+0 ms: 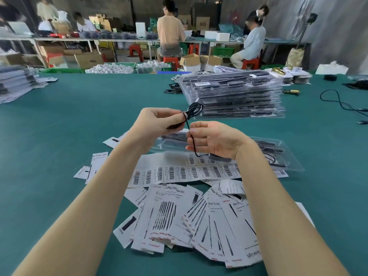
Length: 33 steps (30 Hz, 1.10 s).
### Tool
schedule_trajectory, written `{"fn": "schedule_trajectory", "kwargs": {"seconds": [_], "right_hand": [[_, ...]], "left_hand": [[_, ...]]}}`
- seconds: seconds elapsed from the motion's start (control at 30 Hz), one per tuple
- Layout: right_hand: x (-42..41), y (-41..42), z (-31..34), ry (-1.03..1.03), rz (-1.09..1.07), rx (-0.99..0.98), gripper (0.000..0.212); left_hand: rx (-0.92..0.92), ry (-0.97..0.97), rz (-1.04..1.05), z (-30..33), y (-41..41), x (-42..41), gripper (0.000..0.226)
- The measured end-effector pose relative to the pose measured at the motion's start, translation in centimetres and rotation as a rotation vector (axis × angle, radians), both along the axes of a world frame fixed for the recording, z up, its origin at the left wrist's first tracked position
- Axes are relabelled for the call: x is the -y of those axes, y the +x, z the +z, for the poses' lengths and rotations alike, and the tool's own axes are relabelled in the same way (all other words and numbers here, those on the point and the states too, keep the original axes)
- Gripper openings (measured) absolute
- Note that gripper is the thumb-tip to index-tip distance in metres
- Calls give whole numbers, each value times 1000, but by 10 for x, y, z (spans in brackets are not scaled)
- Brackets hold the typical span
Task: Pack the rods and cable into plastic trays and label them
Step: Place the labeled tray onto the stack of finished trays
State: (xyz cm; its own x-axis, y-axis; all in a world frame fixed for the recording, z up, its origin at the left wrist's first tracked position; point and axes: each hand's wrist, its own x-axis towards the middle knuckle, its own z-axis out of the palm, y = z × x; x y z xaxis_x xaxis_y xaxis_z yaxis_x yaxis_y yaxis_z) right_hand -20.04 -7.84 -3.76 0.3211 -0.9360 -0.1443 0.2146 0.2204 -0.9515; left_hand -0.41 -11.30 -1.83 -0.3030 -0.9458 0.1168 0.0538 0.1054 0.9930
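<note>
Black cable (190, 118) is being coiled in mid-air, above the near-centre of the green table mat (89, 108), just over the open tray.

Largest first:

- Tall stack of clear plastic clamshell trays filled with black rods (235, 94) is sitting far right of the hands. Judging by the barcode sticker on the top one, these are the finished units, parked out of the work zone but within reach.
- Single clear plastic tray (286, 160) is lying flat just beyond the hands, long axis running left-right. Black rods in it are lying the same way, and a cable loop is showing at its right end. Likely the unit being filled.
- Fanned pile of white printed insert cards (199, 220) is lying nearest the person, with a strip of white barcode labels (185, 173) between the cards and the tray. Both look staged for the labelling step.
- Left hand (157, 122) is curled round the small bundle of loops; the loops are sticking out toward the far right.
- Right hand (215, 138) is loosely curled, palm toward the camera, fingers pinching the loose tail. The tail is running down from the bundle, near-vertical, with the free end dangling just above the labels.

My read: coiling is partway done, so the cable will fit a tray pocket.
</note>
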Motion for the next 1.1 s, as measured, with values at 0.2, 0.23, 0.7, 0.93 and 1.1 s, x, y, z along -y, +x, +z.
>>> {"fn": "schedule_trajectory", "kwargs": {"seconds": [0.2,0.23,0.7,0.93,1.1], "right_hand": [[0,-3,-10,1,64,-21,24],[-1,-3,-12,-10,74,-18,27],[3,3,-13,-8,35,-112,26],[0,1,-14,1,-3,32,27],[0,1,-17,17,-39,145,34]], "left_hand": [[-87,233,-320,-2,11,1,30],[-53,237,-358,-2,14,1,31],[1266,-548,-188,56,6,-34,15],[1331,-643,42,55,-12,-40,15],[1301,-641,136,45,-14,-32,16]]}}
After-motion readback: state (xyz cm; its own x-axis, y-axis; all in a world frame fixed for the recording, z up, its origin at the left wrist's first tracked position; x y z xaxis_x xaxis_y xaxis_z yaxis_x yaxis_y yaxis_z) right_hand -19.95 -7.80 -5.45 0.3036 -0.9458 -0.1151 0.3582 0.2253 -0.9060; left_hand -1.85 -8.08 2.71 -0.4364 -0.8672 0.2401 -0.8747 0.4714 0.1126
